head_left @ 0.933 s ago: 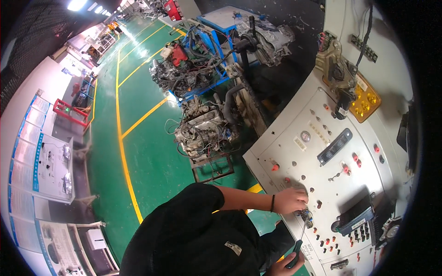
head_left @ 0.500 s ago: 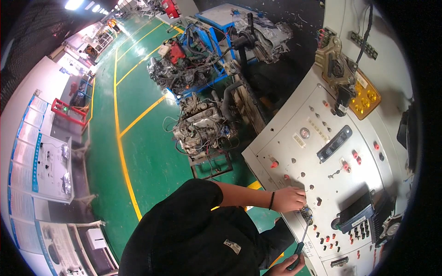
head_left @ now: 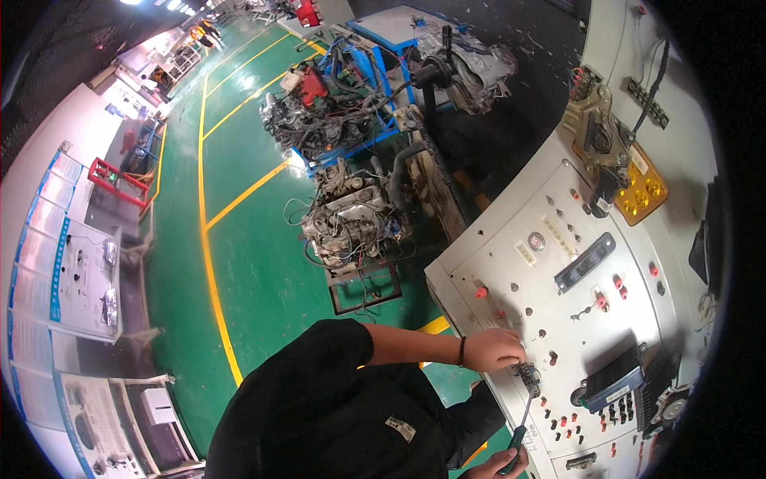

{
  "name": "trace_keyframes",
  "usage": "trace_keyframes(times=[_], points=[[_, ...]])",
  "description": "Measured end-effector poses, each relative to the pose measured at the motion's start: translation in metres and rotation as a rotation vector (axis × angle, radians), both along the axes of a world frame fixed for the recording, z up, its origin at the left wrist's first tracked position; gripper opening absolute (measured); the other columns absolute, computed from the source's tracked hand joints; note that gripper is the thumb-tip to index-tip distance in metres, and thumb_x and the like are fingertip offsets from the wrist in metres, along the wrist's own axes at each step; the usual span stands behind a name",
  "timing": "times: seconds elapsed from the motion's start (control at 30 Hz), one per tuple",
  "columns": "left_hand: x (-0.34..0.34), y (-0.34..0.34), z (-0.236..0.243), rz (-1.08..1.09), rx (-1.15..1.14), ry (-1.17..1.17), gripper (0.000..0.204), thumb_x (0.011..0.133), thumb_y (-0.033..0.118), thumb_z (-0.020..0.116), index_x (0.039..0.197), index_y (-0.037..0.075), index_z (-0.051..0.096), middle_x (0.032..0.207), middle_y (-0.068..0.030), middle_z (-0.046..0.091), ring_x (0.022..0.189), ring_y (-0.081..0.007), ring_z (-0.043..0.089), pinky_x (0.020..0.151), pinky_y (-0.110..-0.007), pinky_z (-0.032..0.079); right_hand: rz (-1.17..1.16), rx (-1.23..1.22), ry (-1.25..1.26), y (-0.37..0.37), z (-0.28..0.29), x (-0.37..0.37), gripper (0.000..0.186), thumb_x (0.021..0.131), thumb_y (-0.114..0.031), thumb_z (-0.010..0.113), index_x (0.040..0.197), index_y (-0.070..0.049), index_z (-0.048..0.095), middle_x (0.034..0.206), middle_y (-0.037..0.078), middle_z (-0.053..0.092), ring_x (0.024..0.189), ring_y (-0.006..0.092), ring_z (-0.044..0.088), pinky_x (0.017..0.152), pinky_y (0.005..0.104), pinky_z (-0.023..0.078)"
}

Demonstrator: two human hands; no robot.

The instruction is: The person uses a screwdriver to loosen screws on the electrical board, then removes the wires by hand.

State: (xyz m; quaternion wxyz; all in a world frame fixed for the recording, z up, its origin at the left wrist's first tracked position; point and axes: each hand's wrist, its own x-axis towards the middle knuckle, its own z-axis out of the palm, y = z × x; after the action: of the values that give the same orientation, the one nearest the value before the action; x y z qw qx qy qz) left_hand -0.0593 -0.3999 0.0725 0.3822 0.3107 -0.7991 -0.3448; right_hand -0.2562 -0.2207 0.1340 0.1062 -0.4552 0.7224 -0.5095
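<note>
My right hand (head_left: 504, 461), low in the picture, is closed round the dark green handle of a screwdriver (head_left: 518, 438). Its thin metal shaft points up to a small dark terminal block (head_left: 527, 377) near the close edge of a white panel (head_left: 511, 263). At the upper end of that block, the fingers of my left hand (head_left: 495, 350) are curled and pressed together. Whatever they pinch is too small to make out. A black band circles my left wrist.
Red and black sockets (head_left: 565, 421) dot the panel beside the block. A dark finned module (head_left: 613, 382) sits to their right, and a yellow lamp unit (head_left: 638, 188) stands farther up. Left of the panel are an engine on a stand (head_left: 351, 215) and green floor (head_left: 263, 271).
The view has shifted slightly. My left fingers have drawn back a little from the block, showing more of it. The screwdriver remains in my right hand, its tip still at the block.
</note>
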Motion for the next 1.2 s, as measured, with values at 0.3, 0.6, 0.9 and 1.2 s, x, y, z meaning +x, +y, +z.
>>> trace_keyframes(times=[0.3, 0.6, 0.9, 1.2], points=[[0.063, 0.034, 0.019, 0.173, 0.635, 0.320, 0.019, 0.086, 0.016, 0.067, 0.100, 0.004, 0.070, 0.092, -0.0068, 0.069, 0.078, -0.0121, 0.063, 0.070, -0.027, 0.050, 0.181, 0.113, -0.549, 0.006, 0.003, 0.006, 0.020, 0.093, -0.016, 0.054, 0.099, 0.003, 0.057, 0.071, 0.007, 0.052, 0.058, 0.0151, 0.045, 0.053, 0.0289, 0.040], [0.092, 0.081, -0.003, 0.296, 1.104, 0.814, 0.022, 0.089, 0.015, 0.064, 0.102, -0.001, 0.069, 0.084, -0.0051, 0.067, 0.068, -0.0097, 0.057, 0.062, -0.024, 0.047, 0.652, 0.299, -0.032, 0.015, 0.018, 0.042, 0.008, 0.095, -0.007, 0.048, 0.093, 0.001, 0.048, 0.080, 0.012, 0.050, 0.066, 0.0237, 0.046, 0.058, 0.0354, 0.041], [0.107, 0.132, 0.016, 0.350, 1.036, 1.114, 0.018, 0.089, 0.013, 0.066, 0.100, -0.002, 0.064, 0.090, -0.0072, 0.066, 0.074, -0.0111, 0.059, 0.065, -0.024, 0.047, 0.687, 0.341, -0.651, 0.027, 0.030, 0.065, 0.028, 0.097, -0.027, 0.049, 0.102, 0.000, 0.052, 0.072, 0.008, 0.052, 0.057, 0.0163, 0.045, 0.052, 0.0281, 0.039], [0.059, 0.186, 0.048, 0.362, 1.148, 1.394, 0.015, 0.091, 0.015, 0.063, 0.101, 0.005, 0.062, 0.091, -0.0023, 0.064, 0.076, -0.0090, 0.057, 0.063, -0.023, 0.045, 0.881, 0.250, -0.703, 0.061, 0.028, 0.027, 0.057, 0.094, -0.043, 0.055, 0.122, 0.006, 0.052, 0.075, 0.011, 0.059, 0.056, 0.0144, 0.054, 0.050, 0.0253, 0.042]])
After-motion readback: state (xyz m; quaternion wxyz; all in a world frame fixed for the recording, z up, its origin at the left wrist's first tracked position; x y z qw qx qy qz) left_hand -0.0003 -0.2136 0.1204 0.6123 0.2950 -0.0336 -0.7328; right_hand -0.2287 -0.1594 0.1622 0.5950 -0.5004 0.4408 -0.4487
